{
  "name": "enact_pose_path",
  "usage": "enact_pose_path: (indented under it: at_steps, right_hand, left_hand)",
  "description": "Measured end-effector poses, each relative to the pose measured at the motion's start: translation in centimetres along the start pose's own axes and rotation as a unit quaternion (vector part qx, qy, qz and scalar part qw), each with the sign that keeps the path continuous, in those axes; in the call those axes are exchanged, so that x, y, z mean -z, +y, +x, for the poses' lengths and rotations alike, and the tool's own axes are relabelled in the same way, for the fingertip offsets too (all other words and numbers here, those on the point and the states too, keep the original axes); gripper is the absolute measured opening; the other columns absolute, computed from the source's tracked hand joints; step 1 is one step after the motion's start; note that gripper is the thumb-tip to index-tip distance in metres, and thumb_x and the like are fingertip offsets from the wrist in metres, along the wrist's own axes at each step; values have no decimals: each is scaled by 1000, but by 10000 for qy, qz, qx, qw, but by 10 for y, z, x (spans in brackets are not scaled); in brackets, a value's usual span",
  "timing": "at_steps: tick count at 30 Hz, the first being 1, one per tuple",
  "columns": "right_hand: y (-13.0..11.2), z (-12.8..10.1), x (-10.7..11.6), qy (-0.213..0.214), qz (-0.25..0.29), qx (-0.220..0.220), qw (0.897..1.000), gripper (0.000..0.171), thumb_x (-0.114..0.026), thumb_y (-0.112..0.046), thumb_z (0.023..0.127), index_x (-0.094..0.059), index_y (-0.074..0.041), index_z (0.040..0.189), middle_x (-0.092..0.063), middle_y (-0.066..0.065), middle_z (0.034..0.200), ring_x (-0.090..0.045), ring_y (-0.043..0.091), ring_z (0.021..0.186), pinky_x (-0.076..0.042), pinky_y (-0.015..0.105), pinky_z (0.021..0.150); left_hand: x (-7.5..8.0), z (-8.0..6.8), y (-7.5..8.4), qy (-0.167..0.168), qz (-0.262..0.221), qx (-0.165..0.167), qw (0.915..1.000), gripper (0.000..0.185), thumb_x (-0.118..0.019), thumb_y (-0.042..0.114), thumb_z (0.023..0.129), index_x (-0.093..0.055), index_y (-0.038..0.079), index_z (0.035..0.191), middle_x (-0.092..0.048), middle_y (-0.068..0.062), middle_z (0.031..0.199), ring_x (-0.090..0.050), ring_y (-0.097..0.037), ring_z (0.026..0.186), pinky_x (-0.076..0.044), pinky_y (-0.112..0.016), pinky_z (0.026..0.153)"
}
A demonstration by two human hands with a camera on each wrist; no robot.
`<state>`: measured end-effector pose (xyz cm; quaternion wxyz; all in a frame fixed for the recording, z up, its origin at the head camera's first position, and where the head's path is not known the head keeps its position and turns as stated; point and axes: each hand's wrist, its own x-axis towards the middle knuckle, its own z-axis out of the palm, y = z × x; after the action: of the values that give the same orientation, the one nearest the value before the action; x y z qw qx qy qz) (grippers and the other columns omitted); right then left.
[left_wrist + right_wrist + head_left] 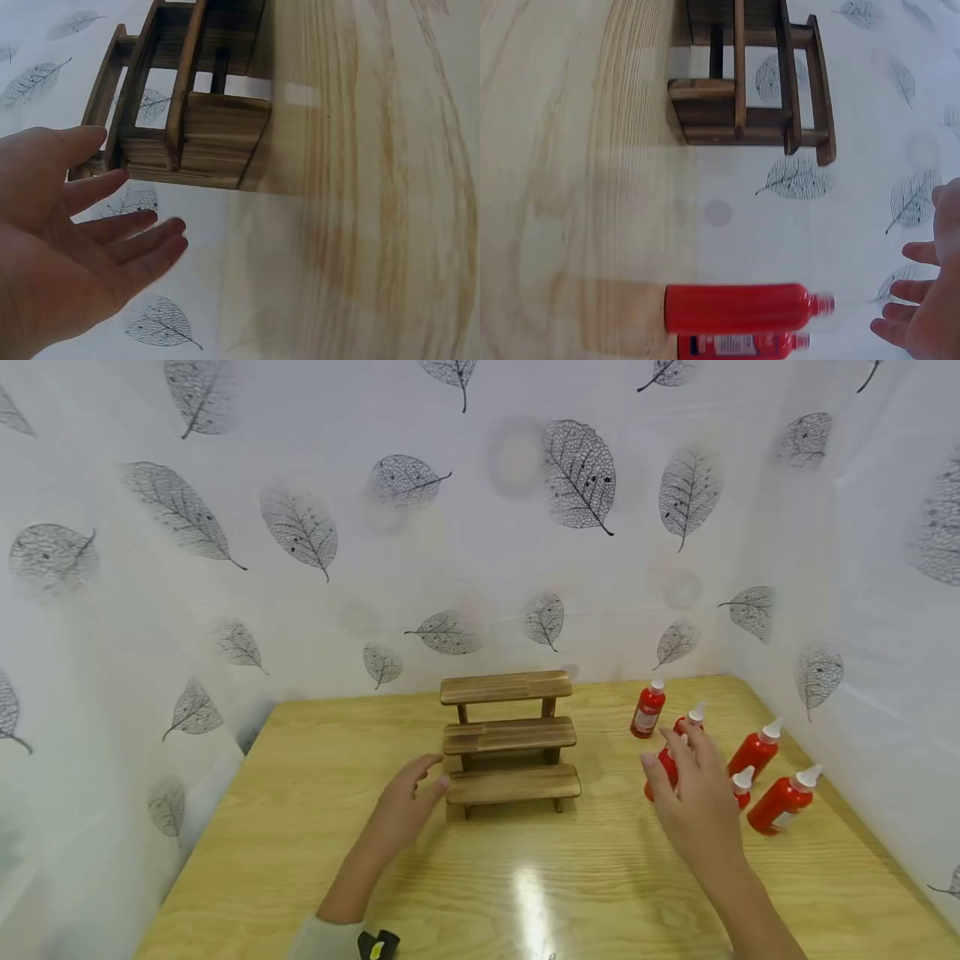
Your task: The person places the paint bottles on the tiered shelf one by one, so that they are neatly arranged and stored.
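Observation:
A three-tier wooden step rack (510, 785) stands mid-table in the head view. My left hand (401, 806) is held beside its left end, fingers spread and relaxed, with nothing in it. In the left wrist view, the thumb and index finger overlap the rack's (217, 139) side edges. At the right, my right hand (701, 818) hovers over a group of red squeeze bottles with white pointed caps, partly covering a red bottle (661, 770). Its fingers are loosely bent and grip nothing. The right wrist view shows this hand (930, 292) apart from a red bottle (735, 307).
Another red bottle (647, 712) stands at the back of the group, its label facing forward. Further right are a red bottle (752, 753) and a labelled red bottle (780, 804). Leaf-patterned white sheeting (465, 560) encloses the wooden table (300, 827) at the back and sides.

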<state>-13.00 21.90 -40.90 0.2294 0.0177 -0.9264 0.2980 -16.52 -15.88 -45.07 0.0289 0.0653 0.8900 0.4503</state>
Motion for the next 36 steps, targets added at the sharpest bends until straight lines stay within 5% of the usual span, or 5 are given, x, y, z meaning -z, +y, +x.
enact_pose_path:
  at_steps: [7, 17, 25, 31, 36]
  right_hand:
    - [22, -12, 18, 806, 594, -711, 9924, 49, -54, -32, 104, -52, -1, 143, -39, 21, 156, -31, 46, 143, -24, 74, 111]
    - [47, -31, 28, 1787, 903, -826, 9763, 39, -63, -18, 100, -60, 2, 133, -51, 17, 147, -39, 33, 138, -26, 51, 119]
    - [67, -35, 23, 1694, 823, -1502, 9706, 42, -69, -21, 97, -62, -7, 136, -57, 9, 138, -47, 5, 120, -33, 4, 95]
    - [73, -33, 21, 798, 1449, -2692, 9488, 54, -66, -32, 99, -51, -17, 148, -52, 6, 142, -56, 8, 119, -44, 0, 82]
    - [75, -31, 19, 588, 1587, -2855, 9433, 56, -65, -28, 99, -46, -16, 150, -53, 11, 147, -55, 6, 123, -44, 2, 87]
  left_hand:
    - [-9, 13, -14, -418, -1291, 5, 9907, 45, -58, 29, 104, -53, 15, 146, -54, -14, 147, -60, -34, 127, -48, -56, 104]
    - [-18, 19, -15, -745, -1591, -116, 9844, 46, -62, 22, 102, -54, 3, 143, -50, -24, 148, -56, -40, 129, -51, -51, 103]
    - [-20, 22, -21, -695, -1561, -131, 9852, 43, -63, 18, 101, -56, 4, 141, -55, -22, 144, -58, -39, 126, -53, -48, 99]
    - [-21, 24, -25, -763, -1737, -167, 9817, 43, -61, 16, 102, -54, 2, 142, -59, -20, 140, -59, -34, 127, -54, -41, 99]
    - [-22, 25, -27, -766, -1836, -121, 9799, 44, -63, 17, 101, -55, 2, 141, -59, -20, 141, -60, -33, 126, -55, -39, 99]
